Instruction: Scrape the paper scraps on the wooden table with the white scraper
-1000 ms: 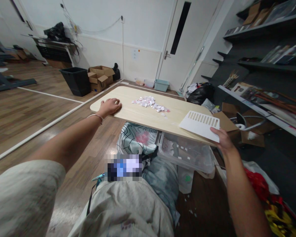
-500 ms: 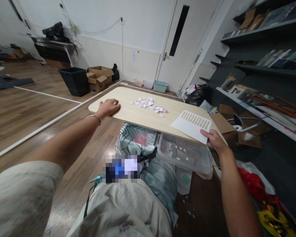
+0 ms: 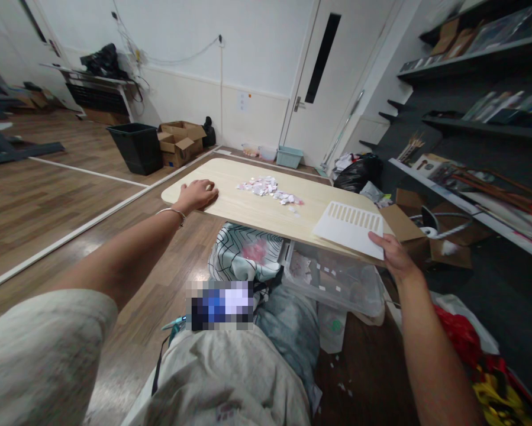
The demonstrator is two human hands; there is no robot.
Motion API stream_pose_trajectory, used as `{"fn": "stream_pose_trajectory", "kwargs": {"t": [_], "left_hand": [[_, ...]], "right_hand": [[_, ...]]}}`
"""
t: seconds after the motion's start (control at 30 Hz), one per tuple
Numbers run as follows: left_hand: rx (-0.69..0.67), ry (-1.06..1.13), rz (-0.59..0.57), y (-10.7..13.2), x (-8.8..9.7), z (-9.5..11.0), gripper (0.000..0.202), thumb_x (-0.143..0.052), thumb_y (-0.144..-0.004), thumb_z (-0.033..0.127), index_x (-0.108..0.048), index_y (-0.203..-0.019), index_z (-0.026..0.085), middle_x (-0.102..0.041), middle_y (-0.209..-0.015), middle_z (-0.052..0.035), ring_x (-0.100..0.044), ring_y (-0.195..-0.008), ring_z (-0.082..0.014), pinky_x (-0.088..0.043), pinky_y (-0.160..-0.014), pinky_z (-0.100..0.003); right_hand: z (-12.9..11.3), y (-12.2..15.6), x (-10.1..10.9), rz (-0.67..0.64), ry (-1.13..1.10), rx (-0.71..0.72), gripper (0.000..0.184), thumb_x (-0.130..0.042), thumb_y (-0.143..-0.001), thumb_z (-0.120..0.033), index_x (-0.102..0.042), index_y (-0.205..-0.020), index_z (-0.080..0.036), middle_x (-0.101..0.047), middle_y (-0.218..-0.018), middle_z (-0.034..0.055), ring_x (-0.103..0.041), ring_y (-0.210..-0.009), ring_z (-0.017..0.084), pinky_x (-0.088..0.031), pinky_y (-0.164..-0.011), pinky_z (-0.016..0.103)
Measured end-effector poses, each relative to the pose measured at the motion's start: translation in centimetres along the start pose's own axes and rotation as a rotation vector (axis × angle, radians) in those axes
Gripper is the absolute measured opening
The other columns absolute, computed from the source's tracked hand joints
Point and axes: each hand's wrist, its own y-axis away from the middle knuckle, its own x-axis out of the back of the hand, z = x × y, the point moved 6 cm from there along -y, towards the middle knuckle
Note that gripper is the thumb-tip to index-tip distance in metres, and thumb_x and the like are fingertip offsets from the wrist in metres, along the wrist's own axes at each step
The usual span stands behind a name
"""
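Note:
My left hand (image 3: pixel 199 194) rests on the left end of the pale wooden table (image 3: pixel 230 208), fingers loosely bent on the surface and holding nothing. At the right end, my right hand (image 3: pixel 393 253) pinches the near right corner of a white slotted card (image 3: pixel 348 232), thumb on top and the other fingers beneath it. A row of several oblong slots runs along the card's far side. On the middle of the table lies a loose heap of small white and pinkish paper pieces (image 3: pixel 266 186), apart from both hands.
Under the table's near edge sit a clear plastic bin (image 3: pixel 337 284) with paper scraps and a patterned cloth-lined container (image 3: pixel 228 248). Beyond the table stand a black trash bin (image 3: pixel 136 151), cardboard boxes (image 3: pixel 181 142) and a light blue basket (image 3: pixel 289 157). Dark shelves (image 3: pixel 479 124) rise at the right.
The white card has moved slightly right with my right hand and looks a little raised off the table. My left hand stays in place, and the paper heap looks the same.

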Motion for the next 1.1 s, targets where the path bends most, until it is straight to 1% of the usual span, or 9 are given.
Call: {"fn": "stream_pose_trajectory", "kwargs": {"t": [0.1, 0.2, 0.3, 0.37, 0.53, 0.67, 0.77, 0.93, 1.1], "left_hand": [[-0.006, 0.008, -0.008, 0.1, -0.1, 0.1, 0.054, -0.05, -0.109, 0.05, -0.084, -0.144, 0.025, -0.076, -0.169, -0.018, -0.063, -0.16, -0.0472, -0.047, -0.126, -0.067], [-0.011, 0.011, -0.007, 0.2, -0.1, 0.2, 0.054, -0.05, -0.11, 0.05, -0.083, -0.145, 0.026, -0.075, -0.17, -0.0179, -0.062, -0.161, -0.0466, -0.047, -0.126, -0.068], [-0.013, 0.011, -0.008, 0.1, -0.1, 0.1, 0.051, -0.051, -0.11, 0.05, -0.084, -0.141, 0.027, -0.076, -0.168, -0.0175, -0.063, -0.16, -0.0468, -0.048, -0.125, -0.067], [-0.013, 0.017, -0.002, 0.1, -0.1, 0.1, 0.05, -0.053, -0.109, 0.05, -0.086, -0.139, 0.028, -0.078, -0.166, -0.017, -0.064, -0.158, -0.0479, -0.049, -0.124, -0.068], [-0.003, 0.008, 0.001, 0.0, -0.1, 0.1, 0.051, -0.051, -0.11, 0.049, -0.087, -0.138, 0.026, -0.078, -0.165, -0.0172, -0.064, -0.158, -0.0485, -0.048, -0.124, -0.068], [0.006, 0.002, -0.007, 0.1, 0.0, 0.1, 0.051, -0.052, -0.109, 0.049, -0.086, -0.14, 0.026, -0.077, -0.167, -0.0168, -0.064, -0.158, -0.0473, -0.048, -0.125, -0.065], [0.006, 0.021, 0.008, 0.1, 0.1, 0.2, 0.052, -0.053, -0.108, 0.048, -0.086, -0.142, 0.028, -0.079, -0.165, -0.0164, -0.063, -0.159, -0.0483, -0.047, -0.126, -0.067], [0.003, 0.037, 0.003, 0.1, 0.1, 0.3, 0.053, -0.052, -0.107, 0.049, -0.086, -0.143, 0.027, -0.077, -0.167, -0.017, -0.062, -0.16, -0.0476, -0.044, -0.126, -0.067], [0.012, 0.046, 0.001, 0.1, 0.1, 0.3, 0.053, -0.052, -0.107, 0.05, -0.085, -0.142, 0.028, -0.077, -0.167, -0.0161, -0.062, -0.159, -0.0472, -0.044, -0.127, -0.065]], "right_hand": [[-0.8, -1.6, -0.8, 0.02, -0.032, 0.016, 0.058, -0.104, -0.061, -0.072, -0.087, -0.091, -0.026, -0.088, -0.083, 0.0121, -0.088, -0.084, 0.04, -0.076, -0.077, 0.049], [-1.8, -3.0, -2.7, 0.017, -0.042, 0.029, 0.055, -0.103, -0.066, -0.068, -0.087, -0.098, -0.026, -0.09, -0.089, 0.0118, -0.09, -0.092, 0.04, -0.077, -0.082, 0.049], [-2.5, -3.7, -4.5, -0.017, -0.04, 0.047, 0.055, -0.104, -0.068, -0.064, -0.087, -0.102, -0.024, -0.091, -0.093, 0.0113, -0.09, -0.101, 0.041, -0.077, -0.089, 0.049], [-2.5, -3.7, -5.0, -0.045, -0.019, 0.051, 0.057, -0.106, -0.066, -0.065, -0.087, -0.1, -0.024, -0.09, -0.09, 0.0103, -0.09, -0.099, 0.04, -0.077, -0.087, 0.048], [-1.9, -3.9, -4.7, -0.054, 0.04, 0.052, 0.064, -0.107, -0.06, -0.076, -0.084, -0.087, -0.023, -0.086, -0.082, 0.0088, -0.085, -0.085, 0.033, -0.07, -0.072, 0.039], [-2.0, -4.2, -5.0, -0.057, 0.108, 0.083, 0.067, -0.104, -0.06, -0.082, -0.08, -0.082, -0.024, -0.082, -0.074, 0.0078, -0.081, -0.081, 0.031, -0.066, -0.068, 0.038], [-2.2, -3.7, -5.5, -0.085, 0.134, 0.077, 0.063, -0.107, -0.056, -0.075, -0.081, -0.084, -0.025, -0.082, -0.074, 0.0061, -0.082, -0.084, 0.033, -0.067, -0.071, 0.041], [-2.6, -2.5, -4.8, -0.051, -0.02, 0.052, 0.054, -0.103, -0.059, -0.06, -0.084, -0.096, -0.025, -0.087, -0.083, 0.0094, -0.089, -0.093, 0.042, -0.075, -0.083, 0.05], [-2.9, -2.5, -4.6, -0.022, -0.025, 0.089, 0.058, -0.101, -0.061, -0.063, -0.087, -0.102, -0.025, -0.089, -0.085, 0.0102, -0.09, -0.098, 0.044, -0.077, -0.086, 0.053]]}}
